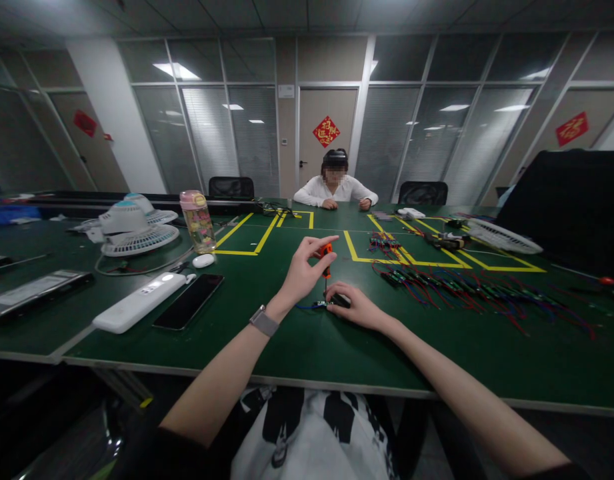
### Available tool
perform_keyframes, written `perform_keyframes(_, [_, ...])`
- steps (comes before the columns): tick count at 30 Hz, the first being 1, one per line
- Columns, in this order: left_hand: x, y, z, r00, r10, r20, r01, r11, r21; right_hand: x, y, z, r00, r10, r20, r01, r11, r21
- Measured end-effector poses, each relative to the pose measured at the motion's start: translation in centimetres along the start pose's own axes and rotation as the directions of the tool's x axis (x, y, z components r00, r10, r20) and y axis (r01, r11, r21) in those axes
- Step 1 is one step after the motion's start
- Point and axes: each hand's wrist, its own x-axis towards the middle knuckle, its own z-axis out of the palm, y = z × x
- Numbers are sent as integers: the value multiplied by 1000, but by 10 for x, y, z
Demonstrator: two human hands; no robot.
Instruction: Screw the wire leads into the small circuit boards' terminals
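Upright above the green table, an orange and black screwdriver (327, 261) is gripped in my left hand (307, 265), which wears a watch on its wrist. The screwdriver's shaft points straight down at a small circuit board (321, 305) lying on the tabletop. My right hand (354, 305) rests low on the table, its curled fingers at the right side of that board and near the shaft's tip. A blue wire runs out from the board to the left. The exact contact between tip and board is too small to make out.
Many small boards with red and blue wires (451, 287) lie to the right. On the left are a phone (189, 302), a white power strip (139, 303), a bottle (197, 223) and white fans (131, 230). A person (335, 183) sits across the table (267, 347).
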Motion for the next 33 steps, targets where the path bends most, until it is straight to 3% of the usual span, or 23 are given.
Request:
perform_keyframes(5, [0, 0, 0, 991, -63, 118, 82, 983, -164, 0, 0, 0, 1000, 19, -10, -19, 1000, 7])
perform_keyframes(9, [0, -1, 0, 1000, 6, -30, -5, 999, 32, 0, 0, 1, 1000, 19, -8, -19, 1000, -8])
perform_keyframes(11, [0, -1, 0, 999, 25, -31, -23, 998, 62, 0, 1, 1, 1000, 8, -3, -8, 1000, -14])
perform_keyframes(14, [1, -3, 0, 995, -44, 89, 53, 993, -108, 0, 2, 1, 1000, -5, 0, 5, 1000, -16])
perform_keyframes(16, [1, -4, 1, 991, -70, 111, 87, 984, -155, 0, 2, 1, 1000, -5, 0, 5, 1000, -17])
perform_keyframes(21, [-1, -3, 2, 999, 44, -30, -42, 997, 67, 0, 2, 1, 1000, -4, -3, 4, 1000, -12])
perform_keyframes(26, [-1, -2, 2, 991, -50, 125, 68, 988, -139, 0, 1, 0, 1000, 6, -5, -6, 1000, 6])
perform_keyframes(31, [-1, -2, 2, 1000, 14, -8, -14, 1000, 25, 0, 1, 0, 1000, 20, -8, -20, 1000, 21])
perform_keyframes(33, [-1, -1, 1, 1000, 12, 0, -12, 1000, 18, 0, 1, 1, 1000, 18, -5, -18, 1000, 24])
